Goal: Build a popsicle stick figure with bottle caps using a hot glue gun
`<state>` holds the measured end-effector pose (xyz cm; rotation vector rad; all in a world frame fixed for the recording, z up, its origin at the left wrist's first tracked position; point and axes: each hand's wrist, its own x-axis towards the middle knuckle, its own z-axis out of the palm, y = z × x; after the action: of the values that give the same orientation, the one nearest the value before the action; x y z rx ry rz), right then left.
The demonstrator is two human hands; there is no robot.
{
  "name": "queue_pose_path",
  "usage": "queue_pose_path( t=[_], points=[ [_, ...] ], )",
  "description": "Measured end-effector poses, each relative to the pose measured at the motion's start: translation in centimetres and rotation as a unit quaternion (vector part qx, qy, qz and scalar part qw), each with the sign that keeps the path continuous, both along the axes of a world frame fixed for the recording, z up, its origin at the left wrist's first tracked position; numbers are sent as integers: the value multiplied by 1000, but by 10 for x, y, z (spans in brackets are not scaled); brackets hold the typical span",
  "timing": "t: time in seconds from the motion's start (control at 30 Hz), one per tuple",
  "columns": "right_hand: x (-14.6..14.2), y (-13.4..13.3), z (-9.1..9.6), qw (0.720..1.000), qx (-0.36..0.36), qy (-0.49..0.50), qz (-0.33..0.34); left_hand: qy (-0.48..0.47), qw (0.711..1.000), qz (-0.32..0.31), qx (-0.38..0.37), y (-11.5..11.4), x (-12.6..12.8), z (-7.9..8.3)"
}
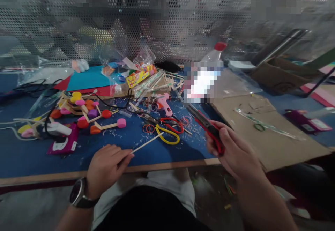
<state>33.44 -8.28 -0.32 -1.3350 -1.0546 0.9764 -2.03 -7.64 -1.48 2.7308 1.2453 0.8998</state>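
My left hand (106,168), a watch on its wrist, is closed in a pinch on a thin pale wooden stick (147,143) that points up and to the right over the blue table top (131,150). My right hand (232,152) is wrapped round a red and black utility knife (209,128), its blade end pointing up and left. The stick's tip and the knife are apart. Yellow-handled scissors (167,135) and red-handled scissors (171,123) lie between and beyond the hands.
A stick-and-foam-piece model (86,114) lies at the left, beside a white charger (57,129). A pink glue gun (164,103), loose sticks, rubber bands and plastic bags crowd the middle. Cardboard sheet (264,129) lies at the right; a red-capped bottle (213,58) stands behind. Perforated metal screen at the back.
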Motion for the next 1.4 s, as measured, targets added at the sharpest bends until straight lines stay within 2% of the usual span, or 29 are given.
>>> queue_pose_path(
  t=[0.13, 0.23, 0.3, 0.43, 0.57, 0.73, 0.8, 0.97, 1.13, 1.27, 1.4],
  points=[
    [-21, -23, -2, 987, 9, -147, 61, 26, 999, 20, 3, -10, -5, 4],
    [-30, -36, -7, 957, 63, -256, 117, 26, 999, 46, 6, -20, -11, 8],
    [-32, -41, -13, 945, 91, -290, 121, 21, 998, 65, 7, -27, -15, 10],
    [-25, -44, -25, 940, 107, -315, 82, 20, 996, 88, 11, -37, -19, 12],
    [-12, -40, -27, 935, 120, -331, 38, 4, 997, 80, 11, -44, -18, 16],
    [16, -28, -27, 924, 118, -356, -79, 5, 998, 56, -8, -43, -9, 19],
    [28, -22, -31, 911, 117, -378, -118, 13, 999, 46, -10, -39, -5, 18],
    [49, -9, -44, 874, 68, -462, -136, 5, 999, 13, -28, -25, 2, 14],
    [44, -6, -54, 850, 95, -493, -162, -10, 999, -5, -43, -13, 14, 9],
    [37, -9, -56, 846, 138, -482, -178, -18, 999, 16, -33, -11, 22, 11],
    [36, -10, -53, 852, 137, -481, -155, -25, 999, 39, -18, -13, 25, 16]
  ],
)
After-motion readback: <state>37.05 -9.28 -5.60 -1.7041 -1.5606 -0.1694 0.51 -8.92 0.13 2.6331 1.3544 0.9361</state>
